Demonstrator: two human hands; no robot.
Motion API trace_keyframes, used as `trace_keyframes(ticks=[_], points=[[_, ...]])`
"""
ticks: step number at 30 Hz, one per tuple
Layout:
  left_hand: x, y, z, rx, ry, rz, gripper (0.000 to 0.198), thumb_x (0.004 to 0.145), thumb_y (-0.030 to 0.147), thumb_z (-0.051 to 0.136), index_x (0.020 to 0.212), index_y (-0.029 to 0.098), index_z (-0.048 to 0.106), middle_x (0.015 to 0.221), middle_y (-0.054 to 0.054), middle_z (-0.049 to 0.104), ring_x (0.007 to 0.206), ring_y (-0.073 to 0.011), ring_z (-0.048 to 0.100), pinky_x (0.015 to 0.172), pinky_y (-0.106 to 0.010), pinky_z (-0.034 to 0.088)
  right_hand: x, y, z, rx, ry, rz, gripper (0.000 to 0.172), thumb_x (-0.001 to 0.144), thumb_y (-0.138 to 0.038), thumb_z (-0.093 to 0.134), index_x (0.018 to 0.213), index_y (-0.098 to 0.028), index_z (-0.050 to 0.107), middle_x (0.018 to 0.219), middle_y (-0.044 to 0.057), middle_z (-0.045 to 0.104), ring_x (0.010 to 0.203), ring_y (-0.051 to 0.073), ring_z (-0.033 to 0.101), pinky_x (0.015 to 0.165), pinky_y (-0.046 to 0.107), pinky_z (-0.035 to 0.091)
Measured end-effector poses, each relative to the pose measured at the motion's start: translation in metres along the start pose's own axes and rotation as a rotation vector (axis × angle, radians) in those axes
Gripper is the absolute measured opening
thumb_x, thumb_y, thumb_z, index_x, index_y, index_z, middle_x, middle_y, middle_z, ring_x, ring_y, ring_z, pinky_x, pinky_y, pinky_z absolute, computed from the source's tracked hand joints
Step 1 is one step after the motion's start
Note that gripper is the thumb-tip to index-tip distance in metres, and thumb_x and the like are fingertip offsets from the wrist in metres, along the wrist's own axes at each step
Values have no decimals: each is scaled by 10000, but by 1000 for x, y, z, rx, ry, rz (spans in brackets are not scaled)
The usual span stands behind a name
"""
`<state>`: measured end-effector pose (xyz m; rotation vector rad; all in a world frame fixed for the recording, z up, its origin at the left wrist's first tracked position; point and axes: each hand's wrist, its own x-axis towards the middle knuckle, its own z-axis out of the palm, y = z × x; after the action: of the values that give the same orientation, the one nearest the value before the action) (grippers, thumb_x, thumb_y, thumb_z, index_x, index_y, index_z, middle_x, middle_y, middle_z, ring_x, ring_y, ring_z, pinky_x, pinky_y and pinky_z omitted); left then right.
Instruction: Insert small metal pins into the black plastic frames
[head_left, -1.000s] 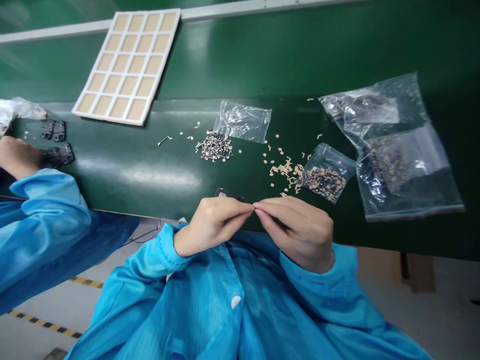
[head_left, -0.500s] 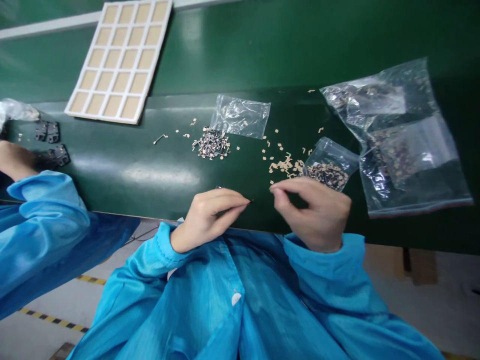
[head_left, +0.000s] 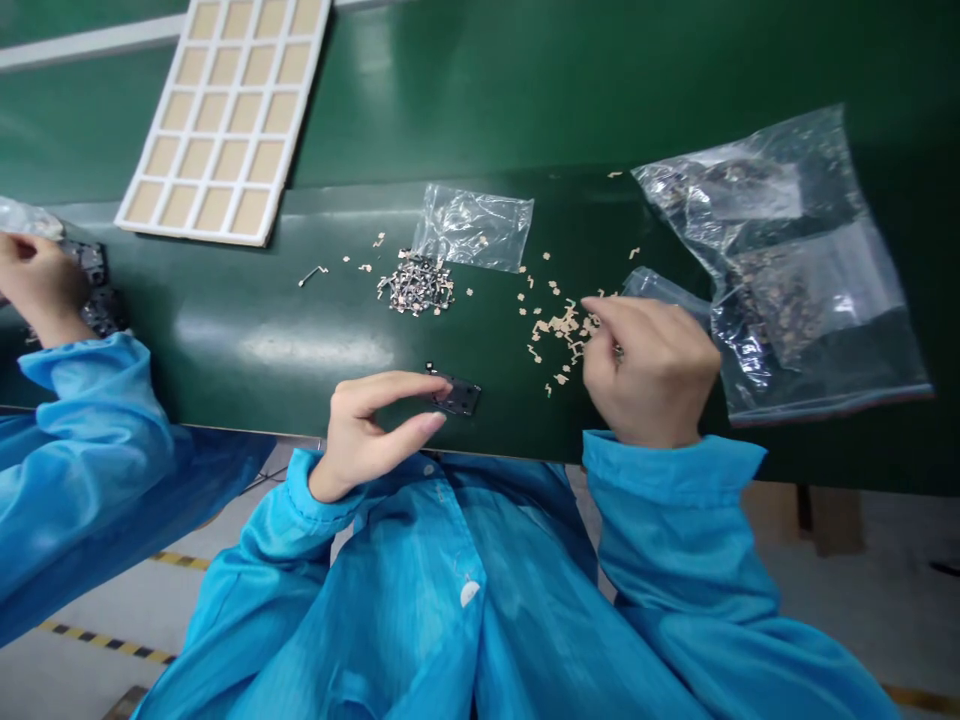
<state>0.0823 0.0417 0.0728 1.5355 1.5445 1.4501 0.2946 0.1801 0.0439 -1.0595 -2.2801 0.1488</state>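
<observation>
My left hand is open, thumb and index finger apart. Its index fingertip overlaps the edge of a flat black plastic part lying near the table's front edge; whether it touches is unclear. A tiny dark piece lies just behind that part. My right hand is at the right side of a scatter of small copper-coloured metal pieces. Its fingers are curled in and its thumb lies close under the index finger. What they pinch, if anything, is hidden. Behind this hand shows part of a small clear bag.
A pile of small metal parts lies by an opened clear bag. Large zip bags of parts lie right. A white gridded tray stands back left. A co-worker's hand is by black parts at far left.
My left hand has opened from a pinch and shifted slightly left, exposing the black part. My right hand has moved away to the metal pieces. The co-worker's hand has risen.
</observation>
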Motion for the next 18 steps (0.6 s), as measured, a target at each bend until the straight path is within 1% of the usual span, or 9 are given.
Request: trace_keyframes(ticks=[2,4,7,8,10,12,13,15,18], points=[[-3,-1,0,-59,54,-81,116,840,274,694,873,177,749,834,-41,779,752,-158,746,710,-217,604,-8,-22,-3,-24,-56,-136,233,922,-197,504,1055,-186,695,1005,99,734,886,277,659,732,416,476],[-5,-2,1,-95,146,-177,126,832,251,707,935,181,728,781,-22,774,725,-150,746,715,-214,606,-17,-44,0,-72,-169,-263,254,912,-305,572,1069,-138,682,1042,112,729,894,279,632,711,410,446],[-7,-2,3,-179,253,-286,444,769,242,772,1187,198,627,729,7,760,693,-149,744,734,-230,614,-28,-64,10,-90,-314,-286,348,887,-352,620,1131,-106,651,1201,140,677,978,305,586,746,426,423],[-7,-2,3,-202,259,-317,480,753,250,786,1199,198,616,718,9,756,688,-151,744,729,-233,615,-30,-66,14,-70,-334,-264,335,882,-343,626,1127,-116,648,1231,140,662,1004,309,576,767,428,423],[-7,-3,1,-224,228,-378,344,737,277,795,1046,179,680,704,-4,752,670,-158,741,693,-231,612,-31,-65,18,10,-349,-208,274,878,-311,629,1088,-136,644,1226,136,658,1038,310,568,794,423,430],[-7,-4,-3,-228,167,-428,187,733,298,791,823,155,711,686,-22,747,639,-158,729,642,-227,602,-29,-61,19,134,-370,-157,189,884,-247,602,1043,-149,633,1123,127,683,1001,290,586,788,409,450],[-6,-5,-5,-227,137,-443,168,732,299,789,754,151,712,676,-26,743,621,-154,719,619,-224,592,-27,-59,17,215,-387,-138,153,891,-208,575,1024,-157,630,1054,115,691,966,271,596,781,397,463],[-4,-5,-9,-202,84,-448,138,730,282,782,727,154,730,675,-27,739,606,-142,697,588,-217,568,-21,-55,12,391,-422,-104,163,909,-147,510,1012,-175,633,952,86,681,899,227,608,767,364,491],[-1,-4,-14,-117,-67,-373,66,759,233,747,783,173,761,726,-33,746,646,-134,679,602,-215,535,-12,-53,3,596,-451,-40,263,927,-138,461,1105,-202,643,942,64,647,850,175,621,743,315,524]])
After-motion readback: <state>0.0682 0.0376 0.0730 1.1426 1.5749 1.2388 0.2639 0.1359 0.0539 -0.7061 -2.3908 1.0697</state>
